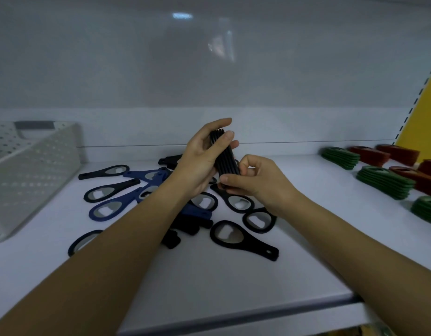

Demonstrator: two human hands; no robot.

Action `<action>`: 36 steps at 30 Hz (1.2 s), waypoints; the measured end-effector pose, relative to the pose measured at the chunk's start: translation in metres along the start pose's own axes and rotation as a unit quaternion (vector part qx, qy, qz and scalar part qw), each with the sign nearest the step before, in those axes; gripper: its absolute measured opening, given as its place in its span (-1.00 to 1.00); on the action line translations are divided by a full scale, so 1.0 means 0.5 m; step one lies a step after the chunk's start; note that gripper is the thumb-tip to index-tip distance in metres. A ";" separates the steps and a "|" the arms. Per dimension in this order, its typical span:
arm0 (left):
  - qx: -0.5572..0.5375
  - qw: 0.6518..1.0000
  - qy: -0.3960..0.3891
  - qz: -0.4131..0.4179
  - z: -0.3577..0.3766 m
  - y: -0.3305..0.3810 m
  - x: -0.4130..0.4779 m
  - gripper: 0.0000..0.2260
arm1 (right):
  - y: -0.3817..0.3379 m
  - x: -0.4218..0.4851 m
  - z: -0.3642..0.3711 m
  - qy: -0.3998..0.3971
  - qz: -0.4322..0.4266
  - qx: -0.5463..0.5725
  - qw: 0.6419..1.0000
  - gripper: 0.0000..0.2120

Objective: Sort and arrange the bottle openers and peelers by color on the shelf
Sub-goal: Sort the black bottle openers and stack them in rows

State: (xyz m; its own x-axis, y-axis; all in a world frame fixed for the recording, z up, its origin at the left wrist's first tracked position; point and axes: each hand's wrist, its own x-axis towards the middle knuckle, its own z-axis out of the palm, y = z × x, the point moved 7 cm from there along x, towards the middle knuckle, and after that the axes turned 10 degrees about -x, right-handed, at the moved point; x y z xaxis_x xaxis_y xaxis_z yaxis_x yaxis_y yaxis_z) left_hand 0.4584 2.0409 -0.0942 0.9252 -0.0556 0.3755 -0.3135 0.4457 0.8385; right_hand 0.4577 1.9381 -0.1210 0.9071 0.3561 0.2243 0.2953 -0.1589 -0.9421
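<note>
White shelf is stretching out under two bare forearms, its front edge running across the bottom of the view. Nearest on it, a black opener is lying flat, its oval head framing a metal plate and its handle pointing right.

Behind it, a heap of black and blue openers of the same shape is lying loose, overlapping and pointing every way. The left forearm is covering several of them and cutting off one at the lower left.

Above the heap, both hands are holding a stack of black openers, pressed face to face and standing nearly upright, clear of the shelf. The left grip is wrapping its fingers round the stack's upper part, with the thumb raised beside it. The right grip is pinching the stack's lower end between the thumb and curled fingers.

Well apart on the right, green stacks and red stacks are sitting in rows. They are blurring toward the edge, so their kind is hard to make out.

At the far left a pale perforated basket is standing on the shelf, its side hiding whatever is inside. Beyond everything, a glossy grey wall is throwing back dim reflections, and a yellow panel is showing at the right edge.
</note>
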 end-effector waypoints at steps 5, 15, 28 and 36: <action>0.020 0.998 0.034 -0.049 -0.010 -0.013 0.008 -0.75 | 0.012 0.008 -0.024 0.025 0.014 -0.024 0.999 -0.66; 0.444 0.887 -0.107 -0.059 0.027 -0.092 0.003 -0.61 | 0.061 0.047 -0.256 0.191 0.115 -0.289 0.931 -0.64; 0.637 0.738 -0.219 -0.039 0.056 -0.181 0.004 -0.62 | 0.084 0.103 -0.383 0.076 0.296 -0.595 0.744 -0.72; 0.637 0.738 -0.220 -0.040 0.055 -0.183 0.009 -0.59 | 0.117 0.147 -0.390 0.083 0.305 -0.624 0.715 -0.72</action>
State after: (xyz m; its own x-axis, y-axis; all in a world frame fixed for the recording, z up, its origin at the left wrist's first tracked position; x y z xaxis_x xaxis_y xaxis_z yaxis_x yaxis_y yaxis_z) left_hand 0.4852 1.9753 -0.1584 0.8805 -0.4457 0.1618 -0.4677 -0.7602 0.4509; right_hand 0.6001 1.7753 -0.1109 0.9736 -0.2279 -0.0104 -0.2270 -0.9723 0.0560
